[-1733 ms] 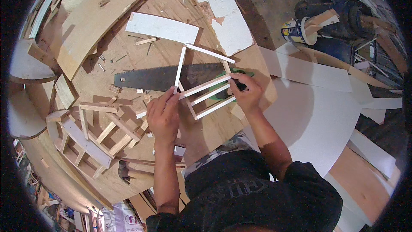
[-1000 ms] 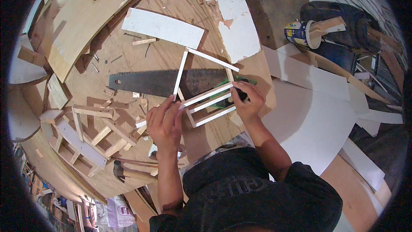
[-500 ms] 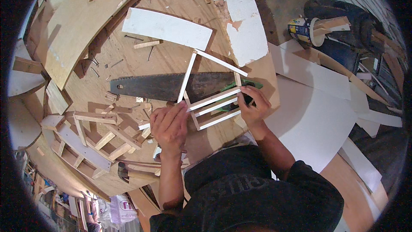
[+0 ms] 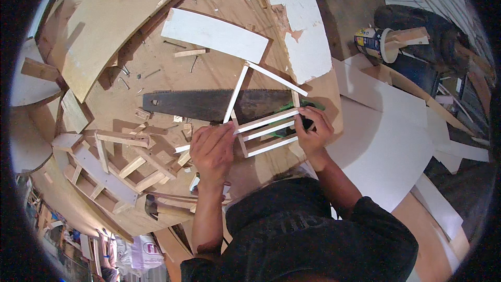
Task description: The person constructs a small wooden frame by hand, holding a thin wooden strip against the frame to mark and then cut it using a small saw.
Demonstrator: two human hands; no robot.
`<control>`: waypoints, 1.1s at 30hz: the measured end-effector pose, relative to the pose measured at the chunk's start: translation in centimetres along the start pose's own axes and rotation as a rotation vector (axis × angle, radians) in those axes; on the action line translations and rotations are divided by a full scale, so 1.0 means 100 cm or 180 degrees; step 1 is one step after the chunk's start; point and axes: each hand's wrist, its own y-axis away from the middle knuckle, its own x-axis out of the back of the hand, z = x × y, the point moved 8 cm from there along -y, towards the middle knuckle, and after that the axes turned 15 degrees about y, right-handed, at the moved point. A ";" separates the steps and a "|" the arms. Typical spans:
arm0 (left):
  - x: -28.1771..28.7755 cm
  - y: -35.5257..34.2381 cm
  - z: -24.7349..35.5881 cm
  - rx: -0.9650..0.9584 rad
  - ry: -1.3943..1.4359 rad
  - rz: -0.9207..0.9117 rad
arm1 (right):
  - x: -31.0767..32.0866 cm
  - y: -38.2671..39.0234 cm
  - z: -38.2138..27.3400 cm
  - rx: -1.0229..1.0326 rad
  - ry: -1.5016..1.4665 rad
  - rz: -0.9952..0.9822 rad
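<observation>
The rack [image 4: 267, 120], built of pale, white-faced strips, is held near the picture's centre, over the saw [image 4: 182, 106]. Its left end is grasped by the left hand [image 4: 213, 149], its right pinched by the right hand [image 4: 314, 128]. Its slats are slanted up rightward; its peaked corner is pointed toward the upper edge. Small print is borne by the tub [image 4: 368, 42], upper right.

Place: a woodworking workshop
Tools: handsaw [image 4: 203, 106] and hammer [image 4: 171, 209] on a wooden surface [image 4: 211, 79]
Fixings: loose nails [image 4: 193, 64] near the handsaw
Stock: curved plywood sheet [image 4: 115, 26], white board [image 4: 215, 36], pale panels [image 4: 383, 130] beside the surface
Joinery: slim slatted frame [image 4: 266, 120], another wooden frame [image 4: 104, 175] to its left
Scrap: wood offcuts [image 4: 411, 36] sticking out of a tub [image 4: 370, 42]
</observation>
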 end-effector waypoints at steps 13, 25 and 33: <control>0.002 0.007 -0.002 0.0023 0.0009 0.0275 | 0.010 -0.020 -0.012 -0.0012 -0.0017 -0.0422; 0.008 0.012 0.002 -0.0042 0.0063 0.0430 | 0.022 -0.057 -0.099 0.0629 -0.0338 -0.0164; 0.001 0.013 0.003 -0.0061 -0.0151 0.0336 | 0.000 -0.046 -0.097 0.0659 -0.0276 -0.0516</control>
